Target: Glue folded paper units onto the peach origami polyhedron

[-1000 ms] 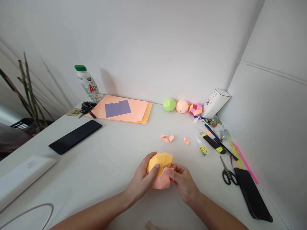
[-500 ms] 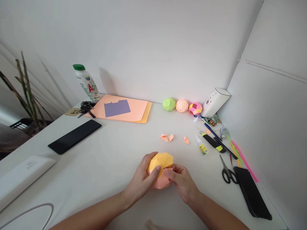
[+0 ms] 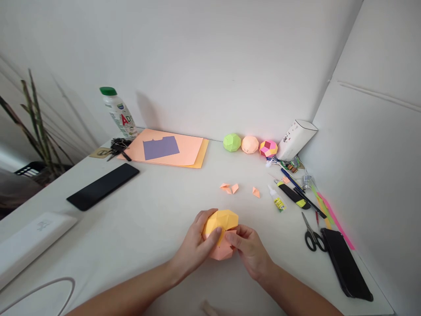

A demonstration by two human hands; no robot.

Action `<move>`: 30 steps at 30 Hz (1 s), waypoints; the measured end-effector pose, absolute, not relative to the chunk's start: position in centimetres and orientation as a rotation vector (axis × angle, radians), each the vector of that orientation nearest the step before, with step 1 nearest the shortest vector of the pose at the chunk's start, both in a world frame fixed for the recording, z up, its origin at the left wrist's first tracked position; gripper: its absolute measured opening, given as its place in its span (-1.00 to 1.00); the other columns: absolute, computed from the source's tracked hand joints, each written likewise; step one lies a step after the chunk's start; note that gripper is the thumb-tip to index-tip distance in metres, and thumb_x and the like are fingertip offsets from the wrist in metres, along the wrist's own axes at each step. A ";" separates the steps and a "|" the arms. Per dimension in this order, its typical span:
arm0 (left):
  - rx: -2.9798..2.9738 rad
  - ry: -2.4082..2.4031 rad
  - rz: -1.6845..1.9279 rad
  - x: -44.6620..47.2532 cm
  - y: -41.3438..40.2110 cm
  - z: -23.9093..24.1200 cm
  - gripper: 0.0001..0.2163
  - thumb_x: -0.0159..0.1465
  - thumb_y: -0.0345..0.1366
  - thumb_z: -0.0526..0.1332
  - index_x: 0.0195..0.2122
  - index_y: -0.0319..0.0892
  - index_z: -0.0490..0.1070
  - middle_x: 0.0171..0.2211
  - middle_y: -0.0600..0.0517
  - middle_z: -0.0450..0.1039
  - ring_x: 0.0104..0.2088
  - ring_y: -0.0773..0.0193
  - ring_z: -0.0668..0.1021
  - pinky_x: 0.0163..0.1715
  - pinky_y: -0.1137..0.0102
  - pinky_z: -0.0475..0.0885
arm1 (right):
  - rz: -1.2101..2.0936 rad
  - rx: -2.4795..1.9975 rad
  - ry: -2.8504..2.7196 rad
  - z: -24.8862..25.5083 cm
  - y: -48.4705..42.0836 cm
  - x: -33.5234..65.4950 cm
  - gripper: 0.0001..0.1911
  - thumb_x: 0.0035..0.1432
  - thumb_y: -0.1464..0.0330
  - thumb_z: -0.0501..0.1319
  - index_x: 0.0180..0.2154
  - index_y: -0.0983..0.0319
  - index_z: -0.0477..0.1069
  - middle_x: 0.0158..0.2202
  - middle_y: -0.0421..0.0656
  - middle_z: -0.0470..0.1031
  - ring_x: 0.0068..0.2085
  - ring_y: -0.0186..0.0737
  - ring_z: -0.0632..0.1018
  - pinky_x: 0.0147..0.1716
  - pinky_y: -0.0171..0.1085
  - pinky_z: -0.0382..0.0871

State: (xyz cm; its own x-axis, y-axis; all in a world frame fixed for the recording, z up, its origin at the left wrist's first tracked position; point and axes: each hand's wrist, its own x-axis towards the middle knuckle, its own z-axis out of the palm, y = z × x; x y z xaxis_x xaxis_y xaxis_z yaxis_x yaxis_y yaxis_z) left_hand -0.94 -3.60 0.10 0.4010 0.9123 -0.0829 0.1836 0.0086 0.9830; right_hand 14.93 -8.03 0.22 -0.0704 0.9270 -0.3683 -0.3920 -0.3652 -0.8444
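A faceted paper ball [image 3: 223, 219], yellow on top and peach-pink below, is held between both hands above the near part of the table. My left hand [image 3: 199, 243] wraps its left side, thumb pressed across the front. With thumb and fingers my right hand [image 3: 249, 248] pinches the peach part at its right side, where a dark gap shows by the yellow edge. The right fingertips behind the ball are partly hidden. Small folded peach paper pieces [image 3: 225, 188] lie just beyond the ball, with a glue tube [image 3: 276, 199] to their right.
Scissors [image 3: 314, 237], a black case [image 3: 347, 265] and a cutter knife [image 3: 292, 195] lie at the right. Three paper balls [image 3: 250, 145] line the wall. Peach sheets [image 3: 131, 151], a bottle [image 3: 120, 114], a dark slab [image 3: 103, 188] and a white device [image 3: 36, 245] are at the left.
The right thumb has shifted very slightly on the peach part, and the gap beneath the yellow edge looks a little wider. Otherwise the hold is the same.
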 end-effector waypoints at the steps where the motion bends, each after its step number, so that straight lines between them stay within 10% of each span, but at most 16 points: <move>1: 1.475 1.038 0.772 -0.9 -3.6 0.1 -0.62 0.26 -0.09 0.07 0.05 -0.13 0.24 0.01 -0.11 0.35 -0.06 0.08 0.47 -0.08 0.20 0.42 | 1.641 -1.162 -0.683 0.2 -8.0 14.9 -0.78 -0.07 0.25 0.39 -0.46 0.28 0.51 -0.51 -0.22 0.47 -0.46 -0.33 0.43 -0.42 -0.31 0.27; 30: 1.440 1.043 0.756 -0.9 -3.7 0.1 -0.60 0.23 -0.10 0.11 0.06 -0.13 0.24 0.01 -0.11 0.37 -0.05 0.06 0.48 -0.10 0.19 0.44 | 1.616 -1.200 -0.674 0.0 -8.1 14.8 -0.76 -0.08 0.22 0.39 -0.46 0.27 0.51 -0.49 -0.19 0.51 -0.44 -0.29 0.49 -0.41 -0.29 0.33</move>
State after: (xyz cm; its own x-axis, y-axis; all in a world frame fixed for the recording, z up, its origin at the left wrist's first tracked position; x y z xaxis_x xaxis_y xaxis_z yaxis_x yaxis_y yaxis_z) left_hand -0.86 -3.71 0.12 0.3987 0.9105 -0.1099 0.1786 0.0405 0.9831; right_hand 14.84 -8.09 0.01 -0.0371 0.9218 -0.3860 -0.3747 -0.3709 -0.8497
